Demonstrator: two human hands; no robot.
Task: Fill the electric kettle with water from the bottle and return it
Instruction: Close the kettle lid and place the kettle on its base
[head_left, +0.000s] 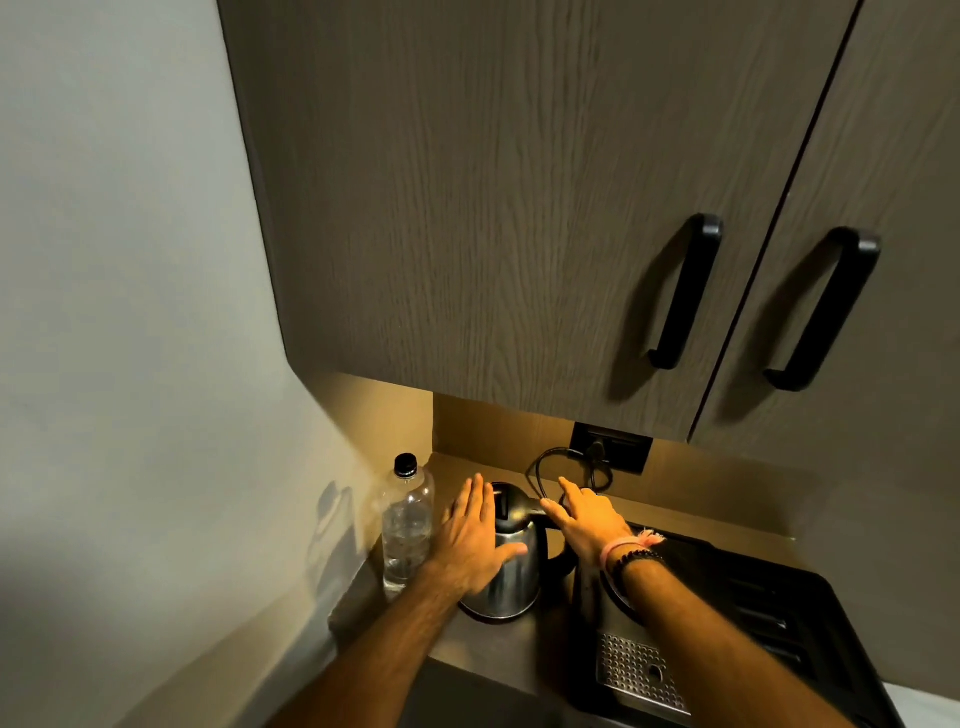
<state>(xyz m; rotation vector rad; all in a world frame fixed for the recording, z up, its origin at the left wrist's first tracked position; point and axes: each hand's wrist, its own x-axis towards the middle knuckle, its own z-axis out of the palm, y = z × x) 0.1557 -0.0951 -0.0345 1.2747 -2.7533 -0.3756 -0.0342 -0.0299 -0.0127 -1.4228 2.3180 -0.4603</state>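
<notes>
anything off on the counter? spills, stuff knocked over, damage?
Nothing stands out. Kettle and capped bottle both stand upright, no spill visible. Left hand lies flat on the kettle's side, right hand by its handle. The cord loops loosely behind.

One head-worn view, close over the table (498, 642)
It looks forward and down, cupboard doors (519, 208) filling the upper frame

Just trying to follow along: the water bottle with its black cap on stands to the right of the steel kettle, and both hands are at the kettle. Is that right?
Not quite. The head view shows the water bottle standing to the left of the steel kettle, by the wall, not to the right. The rest holds: its black cap is on, and the left hand and right hand are both at the kettle.
</notes>
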